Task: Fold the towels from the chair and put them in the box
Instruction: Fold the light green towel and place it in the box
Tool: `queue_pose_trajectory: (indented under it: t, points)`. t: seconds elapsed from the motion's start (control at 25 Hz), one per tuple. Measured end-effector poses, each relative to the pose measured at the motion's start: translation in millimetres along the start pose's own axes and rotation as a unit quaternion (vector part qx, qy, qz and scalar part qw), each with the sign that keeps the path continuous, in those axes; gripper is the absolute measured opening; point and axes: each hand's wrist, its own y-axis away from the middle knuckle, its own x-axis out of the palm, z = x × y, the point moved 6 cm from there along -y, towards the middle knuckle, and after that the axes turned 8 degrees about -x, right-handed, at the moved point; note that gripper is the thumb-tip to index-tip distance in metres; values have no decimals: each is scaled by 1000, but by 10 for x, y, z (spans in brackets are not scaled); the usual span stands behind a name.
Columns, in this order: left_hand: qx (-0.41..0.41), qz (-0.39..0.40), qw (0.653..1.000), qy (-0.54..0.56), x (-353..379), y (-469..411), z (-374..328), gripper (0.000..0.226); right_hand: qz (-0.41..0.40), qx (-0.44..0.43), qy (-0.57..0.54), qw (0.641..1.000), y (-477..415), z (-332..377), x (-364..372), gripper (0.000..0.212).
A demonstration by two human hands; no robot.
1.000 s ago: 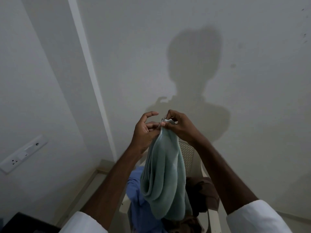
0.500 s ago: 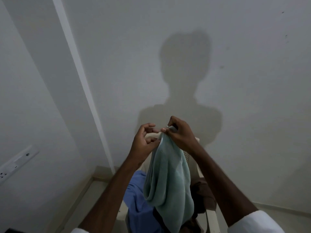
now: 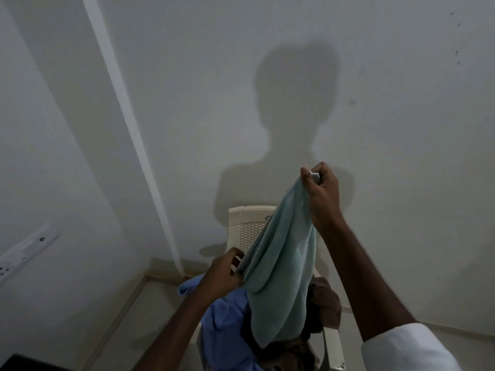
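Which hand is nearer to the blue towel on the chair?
Left. The left hand is low, just above the blue towel; the right hand holds the green towel by its top, far higher.

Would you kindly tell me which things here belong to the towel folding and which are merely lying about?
Job: green towel, pinched by right hand and left hand; blue towel and brown towel on the chair.
Lying about: wall socket plate; white wall strip; dark object at bottom left.
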Motion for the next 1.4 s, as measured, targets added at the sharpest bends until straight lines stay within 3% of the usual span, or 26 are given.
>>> queue_pose_trajectory:
  t: [0.12, 0.24, 0.36, 0.52, 0.64, 0.72, 0.8, 0.96, 1.04, 1.12, 1.24, 1.4]
  points:
    - [41, -62, 997, -16, -121, 118, -121, 39, -27, 6, 11, 1000, -1, -60, -29, 28]
    - [84, -88, 986, -112, -251, 281, -185, 53, -51, 17, 18, 998, -26, -147, -130, 30]
    - [98, -82, 977, -171, -387, 406, -259, 44, -62, 16, 19, 998, -13, -204, -211, 29]
    - [23, -89, 951, -295, -511, 417, -185, 33, -45, 21, 27, 998, 39, -231, -173, 28]
    - [-23, -30, 913, -407, -477, 402, -106, 26, -26, 20, 26, 999, 40, -219, -135, 30]
    - [-31, -35, 923, -383, -507, 467, -133, 33, -38, 21, 24, 999, 22, -200, -157, 30]
    - [4, -99, 933, -345, -650, 523, -253, 32, -52, 35, 19, 998, -8, -221, -225, 33]
    - [30, -186, 964, -189, -1151, 322, -404, 25, 0, 54, -6, 999, -118, -259, -310, 36]
    - [66, -244, 959, -127, -1393, 216, -528, 4, 34, 61, -24, 997, -198, -253, -335, 36]
    - [90, -272, 951, -116, -1554, 117, -642, 18, 53, 70, -38, 995, -254, -238, -367, 34]
    - [94, -244, 962, -77, -1782, -65, -703, 19, 74, 87, -84, 990, -270, -211, -398, 31]
    - [51, -126, 989, 53, -2059, -172, -670, 23, 131, 74, -112, 982, -277, -110, -392, 42]
